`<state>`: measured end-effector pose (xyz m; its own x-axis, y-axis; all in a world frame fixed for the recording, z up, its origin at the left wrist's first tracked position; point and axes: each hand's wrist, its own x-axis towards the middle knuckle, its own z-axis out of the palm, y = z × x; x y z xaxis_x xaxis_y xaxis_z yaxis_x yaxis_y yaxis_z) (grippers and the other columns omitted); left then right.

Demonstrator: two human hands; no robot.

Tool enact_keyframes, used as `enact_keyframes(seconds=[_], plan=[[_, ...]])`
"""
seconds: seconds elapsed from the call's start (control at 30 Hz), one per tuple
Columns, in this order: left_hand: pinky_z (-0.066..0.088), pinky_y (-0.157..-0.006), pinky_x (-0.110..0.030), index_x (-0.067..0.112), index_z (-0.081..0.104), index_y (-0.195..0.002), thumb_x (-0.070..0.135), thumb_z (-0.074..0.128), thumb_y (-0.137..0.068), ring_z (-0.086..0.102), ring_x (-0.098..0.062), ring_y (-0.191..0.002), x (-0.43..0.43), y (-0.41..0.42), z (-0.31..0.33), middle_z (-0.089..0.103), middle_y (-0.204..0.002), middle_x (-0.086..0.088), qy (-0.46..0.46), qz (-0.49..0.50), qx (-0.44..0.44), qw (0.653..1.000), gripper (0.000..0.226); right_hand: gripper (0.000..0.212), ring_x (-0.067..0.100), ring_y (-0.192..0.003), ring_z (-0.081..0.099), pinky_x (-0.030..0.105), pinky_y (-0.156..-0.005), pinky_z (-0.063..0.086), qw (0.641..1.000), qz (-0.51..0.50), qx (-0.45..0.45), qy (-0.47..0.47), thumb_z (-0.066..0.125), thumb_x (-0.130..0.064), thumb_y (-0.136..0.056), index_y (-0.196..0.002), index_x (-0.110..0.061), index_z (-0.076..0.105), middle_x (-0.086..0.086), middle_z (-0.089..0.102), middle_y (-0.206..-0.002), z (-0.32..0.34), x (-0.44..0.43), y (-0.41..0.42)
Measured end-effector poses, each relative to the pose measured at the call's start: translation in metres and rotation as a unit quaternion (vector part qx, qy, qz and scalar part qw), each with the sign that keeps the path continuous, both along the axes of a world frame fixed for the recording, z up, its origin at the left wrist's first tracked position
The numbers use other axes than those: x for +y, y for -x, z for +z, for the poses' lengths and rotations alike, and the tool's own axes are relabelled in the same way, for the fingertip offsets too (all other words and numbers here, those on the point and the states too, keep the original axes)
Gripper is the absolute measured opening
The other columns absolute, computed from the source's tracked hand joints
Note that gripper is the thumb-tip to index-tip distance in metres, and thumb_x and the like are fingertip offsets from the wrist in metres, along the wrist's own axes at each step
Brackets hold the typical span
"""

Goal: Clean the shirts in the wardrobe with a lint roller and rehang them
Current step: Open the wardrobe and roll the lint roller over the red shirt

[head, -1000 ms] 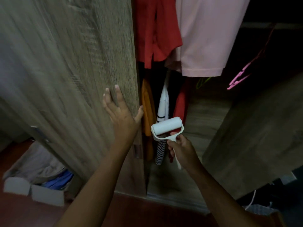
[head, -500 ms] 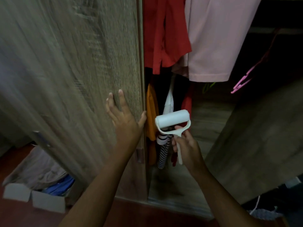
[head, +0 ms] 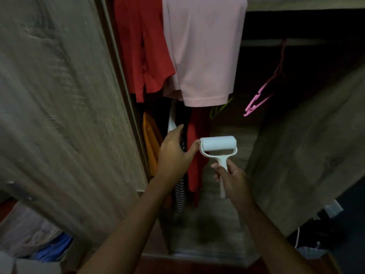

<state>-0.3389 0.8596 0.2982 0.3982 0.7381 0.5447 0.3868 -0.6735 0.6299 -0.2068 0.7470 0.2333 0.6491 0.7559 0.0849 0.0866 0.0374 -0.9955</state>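
Left hand left the door, open among clothes; right hand grips lint roller

You face the open wardrobe in the middle of the frame, with its left door filling the left side and the right door angled across the lower right. At the top centre two shirts hang side by side, and lower garments hang beneath them. Your left hand reaches in among those lower garments, its thumb touching the left end of the lint roller. Your right hand, just right of it and nearer you, grips the roller's handle. Empty hangers dangle in the upper right. A box of clothes sits on the floor at lower left.
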Motion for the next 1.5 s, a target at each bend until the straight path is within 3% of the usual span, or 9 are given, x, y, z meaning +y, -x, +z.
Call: enact_keyframes(seconds=[0.13, 0.3, 0.47, 0.6, 0.73, 0.9, 1.2, 1.37, 1.5], plan=[[0.047, -0.106, -0.034, 0.013, 0.054, -0.14, 0.037, 0.069, -0.091, 0.059, -0.016, -0.122, 0.019, -0.03, -0.014, 0.062, -0.134, -0.001, 0.157, -0.027, -0.022, 0.987, 0.057, 0.017, 0.014, -0.072, 0.064, 0.037, -0.064, 0.052, 0.999, 0.037, -0.001, 0.011, 0.053, -0.015, -0.099, -0.1, -0.025, 0.067, 0.003, 0.073, -0.097, -0.01, 0.015, -0.026], [0.055, -0.096, -0.048, 0.018, 0.071, -0.111, 0.027, 0.051, -0.103, 0.071, -0.032, -0.104, 0.029, -0.05, -0.015, 0.076, -0.105, -0.01, 0.372, -0.046, -0.156, 0.914, 0.023, 0.023, 0.011, -0.062, 0.059, 0.028, -0.055, 0.047, 0.993, 0.097, -0.062, 0.021, 0.043, -0.028, -0.104, -0.096, -0.023, 0.065, 0.004, 0.069, -0.085, -0.01, 0.039, -0.058], [0.046, -0.108, -0.047, 0.007, 0.061, -0.131, 0.023, 0.043, -0.106, 0.062, -0.035, -0.121, 0.023, -0.058, -0.014, 0.069, -0.124, -0.019, 0.493, -0.052, -0.274, 0.824, 0.034, 0.025, 0.015, -0.057, 0.054, 0.022, -0.054, 0.042, 0.983, 0.146, -0.107, -0.028, 0.041, -0.027, -0.105, -0.096, -0.012, 0.059, 0.014, 0.061, -0.079, -0.001, 0.07, -0.083], [0.044, -0.11, -0.047, 0.003, 0.056, -0.134, 0.022, 0.043, -0.106, 0.061, -0.035, -0.123, 0.016, -0.058, -0.012, 0.066, -0.127, -0.021, 0.502, -0.029, -0.337, 0.796, 0.036, 0.027, 0.015, -0.055, 0.049, 0.025, -0.053, 0.043, 0.965, 0.225, -0.125, -0.037, 0.04, -0.033, -0.105, -0.098, -0.012, 0.056, 0.014, 0.054, -0.072, -0.012, 0.081, -0.091], [0.052, -0.102, -0.041, 0.001, 0.059, -0.129, 0.025, 0.043, -0.106, 0.068, -0.029, -0.112, 0.007, -0.051, -0.004, 0.069, -0.122, -0.02, 0.471, -0.009, -0.321, 0.822, 0.037, 0.022, 0.012, -0.057, 0.045, 0.027, -0.053, 0.04, 0.957, 0.283, -0.071, -0.01, 0.039, -0.035, -0.105, -0.093, -0.027, 0.055, 0.0, 0.047, -0.068, -0.051, 0.072, -0.1], [0.058, -0.084, -0.036, 0.007, 0.066, -0.119, 0.029, 0.046, -0.105, 0.072, -0.029, -0.099, -0.002, -0.04, 0.003, 0.075, -0.108, -0.017, 0.415, 0.018, -0.257, 0.873, 0.033, 0.019, -0.004, -0.068, 0.054, 0.017, -0.069, 0.042, 0.923, 0.356, -0.142, 0.027, 0.045, -0.028, -0.105, -0.096, -0.038, 0.059, -0.021, 0.058, -0.073, -0.095, 0.056, -0.1], [0.053, -0.081, -0.036, -0.004, 0.065, -0.107, 0.021, 0.046, -0.106, 0.066, -0.028, -0.086, -0.017, -0.039, 0.014, 0.069, -0.095, -0.022, 0.31, 0.076, -0.25, 0.914, 0.032, 0.032, 0.012, -0.051, 0.042, 0.028, -0.05, 0.036, 0.956, 0.278, -0.069, -0.069, 0.044, -0.032, -0.104, -0.082, -0.01, 0.05, 0.004, 0.047, -0.065, -0.041, 0.084, -0.105], [0.056, -0.072, -0.03, 0.003, 0.069, -0.103, 0.024, 0.045, -0.106, 0.068, -0.022, -0.078, -0.022, -0.044, 0.017, 0.071, -0.09, -0.016, 0.309, 0.074, -0.246, 0.916, 0.031, 0.02, 0.01, -0.05, 0.041, 0.023, -0.046, 0.034, 0.952, 0.288, -0.033, -0.1, 0.046, -0.031, -0.104, -0.092, -0.034, 0.061, 0.006, 0.049, -0.069, 0.004, 0.105, -0.103], [0.056, -0.075, -0.032, -0.003, 0.067, -0.109, 0.023, 0.045, -0.106, 0.068, -0.025, -0.081, -0.023, -0.043, 0.017, 0.071, -0.094, -0.02, 0.294, 0.077, -0.253, 0.919, 0.034, 0.019, 0.007, -0.049, 0.042, 0.019, -0.045, 0.035, 0.948, 0.31, -0.023, -0.069, 0.042, -0.028, -0.105, -0.099, -0.032, 0.059, 0.003, 0.049, -0.067, -0.027, 0.1, -0.095]])
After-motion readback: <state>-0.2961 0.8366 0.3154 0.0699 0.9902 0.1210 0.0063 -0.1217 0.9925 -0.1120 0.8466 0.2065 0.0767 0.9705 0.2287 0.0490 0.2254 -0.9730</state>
